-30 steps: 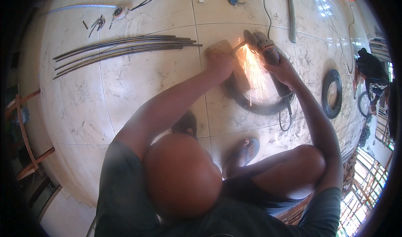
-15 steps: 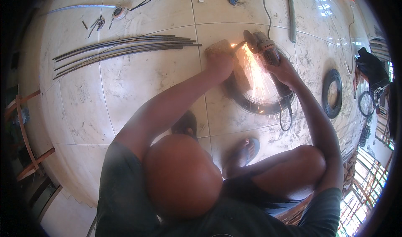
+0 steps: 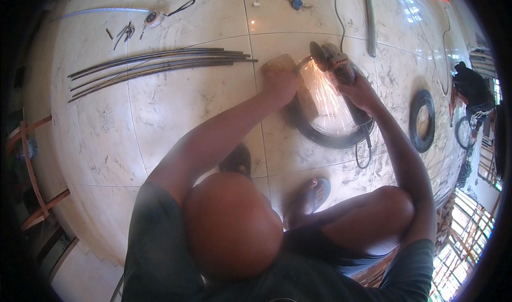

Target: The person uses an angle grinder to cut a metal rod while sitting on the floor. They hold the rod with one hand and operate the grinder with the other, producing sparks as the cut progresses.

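My right hand (image 3: 360,93) is wrapped round the body of an angle grinder (image 3: 337,62). Its disc (image 3: 318,55) meets a short dark metal piece (image 3: 304,62), and orange sparks (image 3: 328,96) stream from there toward me. My left hand (image 3: 282,86) is closed on that metal piece, though its fingers are mostly hidden behind the back of the hand. Beside it lies a rough brown block (image 3: 308,102), with a similar brown part (image 3: 278,64) showing beyond the hand. A black tire-like ring (image 3: 330,140) lies flat under the work.
Several dark metal rods (image 3: 160,62) lie at left. Beyond them are a tape measure (image 3: 153,18) and short metal pieces (image 3: 127,31). The grinder's cord (image 3: 341,19) runs away past a grey tube (image 3: 370,19). Another black ring (image 3: 423,120) lies at right. My sandalled foot (image 3: 314,195) is close by.
The grinder has shifted very slightly down, and the bright glow at the cut has dimmed while sparks continue. A small spark now shows on the floor farther off. Both hands keep their grip.
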The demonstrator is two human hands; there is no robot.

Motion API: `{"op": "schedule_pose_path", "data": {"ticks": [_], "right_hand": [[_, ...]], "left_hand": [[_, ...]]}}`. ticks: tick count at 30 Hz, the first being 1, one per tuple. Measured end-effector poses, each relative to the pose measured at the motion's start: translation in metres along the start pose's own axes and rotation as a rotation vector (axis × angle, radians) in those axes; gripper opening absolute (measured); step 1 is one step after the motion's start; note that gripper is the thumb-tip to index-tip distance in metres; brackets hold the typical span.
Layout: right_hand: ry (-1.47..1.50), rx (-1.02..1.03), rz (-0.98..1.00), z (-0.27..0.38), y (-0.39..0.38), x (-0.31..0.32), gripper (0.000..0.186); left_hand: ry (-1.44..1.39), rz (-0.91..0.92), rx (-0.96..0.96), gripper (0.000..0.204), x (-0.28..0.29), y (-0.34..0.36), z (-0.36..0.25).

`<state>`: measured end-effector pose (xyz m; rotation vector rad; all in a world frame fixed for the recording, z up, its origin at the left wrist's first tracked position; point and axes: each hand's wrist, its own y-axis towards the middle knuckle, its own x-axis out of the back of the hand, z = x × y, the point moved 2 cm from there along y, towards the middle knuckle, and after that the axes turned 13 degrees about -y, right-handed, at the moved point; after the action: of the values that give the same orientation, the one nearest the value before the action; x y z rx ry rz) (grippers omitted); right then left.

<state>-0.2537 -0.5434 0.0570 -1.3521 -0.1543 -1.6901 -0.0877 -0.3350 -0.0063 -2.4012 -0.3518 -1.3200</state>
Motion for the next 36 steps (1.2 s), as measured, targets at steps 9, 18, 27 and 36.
{"op": "schedule_pose_path", "data": {"ticks": [9, 18, 27, 36], "right_hand": [[-0.024, -0.002, -0.002, -0.019, 0.005, -0.006, 0.072], [-0.025, -0.030, 0.005, 0.005, -0.010, 0.003, 0.073], [-0.007, -0.074, 0.044, 0.009, -0.010, 0.005, 0.069], [-0.042, -0.069, -0.001, 0.020, -0.009, 0.010, 0.064]], "left_hand": [[-0.017, -0.046, 0.013, 0.042, -0.006, 0.003, 0.000], [0.003, 0.011, 0.045, 0.045, -0.008, 0.003, 0.004], [0.022, 0.022, 0.020, 0.045, 0.000, 0.001, -0.002], [0.026, -0.015, -0.001, 0.042, -0.005, 0.000, 0.001]]}}
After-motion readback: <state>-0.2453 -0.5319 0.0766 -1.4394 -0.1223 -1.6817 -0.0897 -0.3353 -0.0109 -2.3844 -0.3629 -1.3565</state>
